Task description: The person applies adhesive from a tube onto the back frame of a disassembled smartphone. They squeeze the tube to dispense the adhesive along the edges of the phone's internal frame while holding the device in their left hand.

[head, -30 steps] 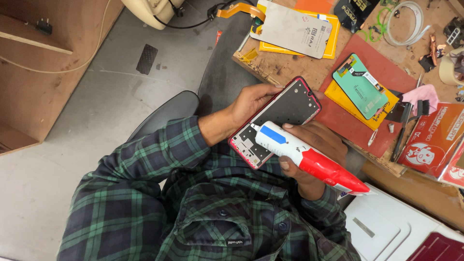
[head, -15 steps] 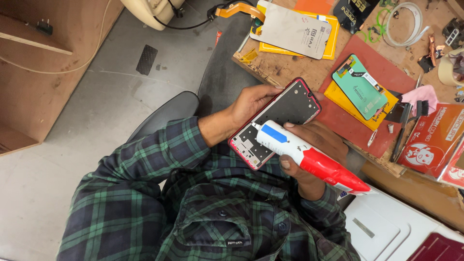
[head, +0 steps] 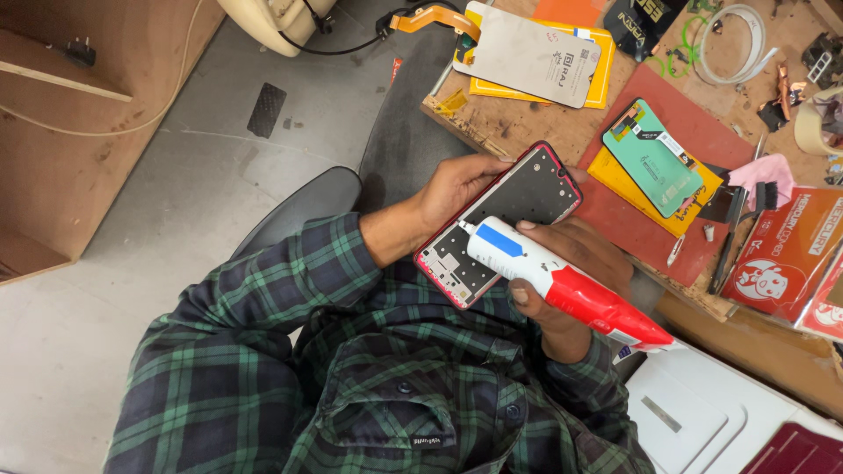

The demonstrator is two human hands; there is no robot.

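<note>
- I see my left hand (head: 457, 186) wrapped around the top edge of the opened phone (head: 500, 224), fingers curled tight on its red frame, holding it tilted above my lap, just off the edge of the workbench (head: 518, 132).
- My right hand (head: 571, 272) is clenched around the glue tube (head: 562, 285); thumb on top, fingers underneath, the white nozzle end resting on the phone's lower inside near the small board.
- Risk one, as I judge it: squeeze too hard and glue floods onto the exposed parts rather than staying along the frame edge.
- Risk two: the phone is held in the air by one hand only; if that grip slips, it drops to my lap or to the floor.
- Risk three: the tube is long and held at its middle, so the nozzle could wander and smear across the dark plate.
- Nearby on the bench: a green screen panel (head: 654, 158) lying on a red mat (head: 632, 219), a grey panel (head: 531, 57) on yellow sheets, well apart from both hands.
- A pink cloth (head: 760, 171) lies at the mat's far corner.
</note>
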